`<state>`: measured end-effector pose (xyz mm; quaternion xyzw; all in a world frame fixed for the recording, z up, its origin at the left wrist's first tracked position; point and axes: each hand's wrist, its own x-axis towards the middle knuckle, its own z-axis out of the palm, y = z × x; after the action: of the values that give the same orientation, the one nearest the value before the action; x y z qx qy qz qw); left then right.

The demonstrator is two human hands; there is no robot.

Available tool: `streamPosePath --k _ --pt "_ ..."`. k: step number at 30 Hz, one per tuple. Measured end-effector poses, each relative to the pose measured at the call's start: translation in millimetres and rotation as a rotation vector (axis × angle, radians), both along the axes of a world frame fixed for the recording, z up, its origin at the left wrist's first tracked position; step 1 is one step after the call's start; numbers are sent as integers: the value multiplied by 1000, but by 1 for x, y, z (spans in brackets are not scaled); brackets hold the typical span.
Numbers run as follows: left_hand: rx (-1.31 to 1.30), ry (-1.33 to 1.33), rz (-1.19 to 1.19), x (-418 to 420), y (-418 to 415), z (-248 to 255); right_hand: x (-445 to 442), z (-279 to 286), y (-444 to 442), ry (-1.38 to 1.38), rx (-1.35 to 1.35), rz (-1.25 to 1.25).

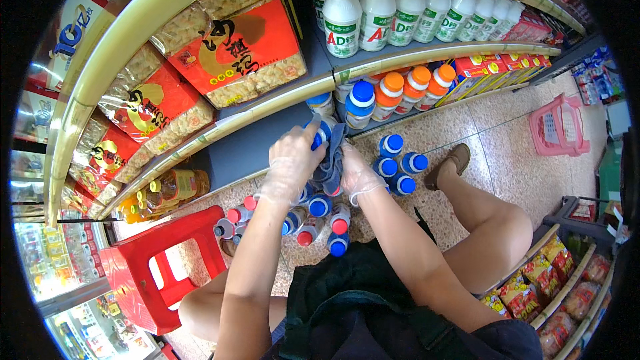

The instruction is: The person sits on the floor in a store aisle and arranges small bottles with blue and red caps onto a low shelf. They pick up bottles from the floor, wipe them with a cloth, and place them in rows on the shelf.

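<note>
Both hands wear clear plastic gloves. My left hand (292, 162) grips a blue-capped bottle (321, 136) by its upper part, over the edge of the bottom shelf. A grey-blue cloth (331, 162) lies against that bottle, and my right hand (356, 167) holds the cloth from the right. Behind them another blue-capped bottle (320, 102) stands on the shelf, beside a row with a blue-capped bottle (360, 105) and orange-capped bottles (391, 92). Below my hands, several red- and blue-capped bottles (320, 206) stand on the floor; more blue-capped bottles (401, 183) are right of my right hand.
A red plastic stool (120, 285) stands at the left, near oil-coloured bottles (172, 184). White bottles (342, 25) and red snack packs (240, 45) fill the upper shelf. A pink basket (560, 127) is on the floor at right; a snack rack (535, 280) stands lower right.
</note>
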<state>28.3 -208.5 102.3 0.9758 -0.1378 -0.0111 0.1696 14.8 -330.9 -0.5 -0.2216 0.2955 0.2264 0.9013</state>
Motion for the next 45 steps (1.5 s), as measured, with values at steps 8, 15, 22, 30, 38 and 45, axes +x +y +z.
streamPosePath --k 8,15,22,30,38,45 --pt "-163 125 53 39 -16 -12 25 -6 -11 0 -4 -43" --pt "-801 221 376 34 -18 -68 41 -10 -4 63 -23 -140" --pt "-1136 396 452 49 -14 -78 62 -16 14 52 -99 -232" --pt "-1335 278 532 32 -30 -89 36 13 -53 -235 -129 121" --pt "-465 492 4 -58 -124 -136 -45 26 -169 49 -326 -158" --pt "-218 540 -45 -41 -141 -159 -66 5 -170 114 -275 -182"
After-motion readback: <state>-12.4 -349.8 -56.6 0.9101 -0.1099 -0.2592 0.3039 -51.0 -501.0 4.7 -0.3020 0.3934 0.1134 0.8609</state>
